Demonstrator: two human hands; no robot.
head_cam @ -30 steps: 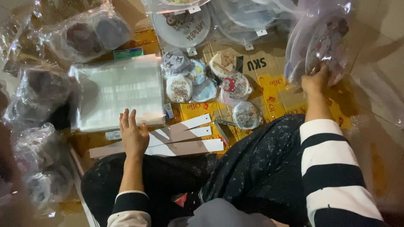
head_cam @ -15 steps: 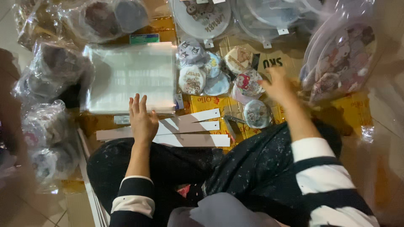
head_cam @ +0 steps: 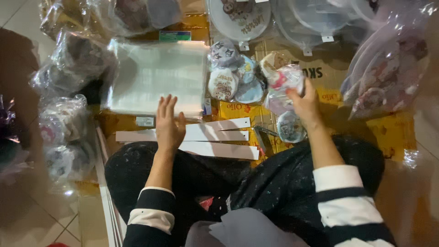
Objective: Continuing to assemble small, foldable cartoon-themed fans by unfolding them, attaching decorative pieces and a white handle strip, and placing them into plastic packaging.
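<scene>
Right hand (head_cam: 305,104) clamped on a round, plastic-wrapped pink-and-white badge (head_cam: 284,84); left hand (head_cam: 168,123) flat, fingers spread, touching near edge of clear cellophane bag stack (head_cam: 157,77); stack lies directly ahead of left hand.

Bulging plastic bags (head_cam: 73,64) at left — cardboard (head_cam: 388,132) underneath, white strips (head_cam: 219,136).

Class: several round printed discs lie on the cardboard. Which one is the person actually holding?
The pink-and-white disc in clear wrap, gripped by the right hand; the others lie untouched.
</scene>
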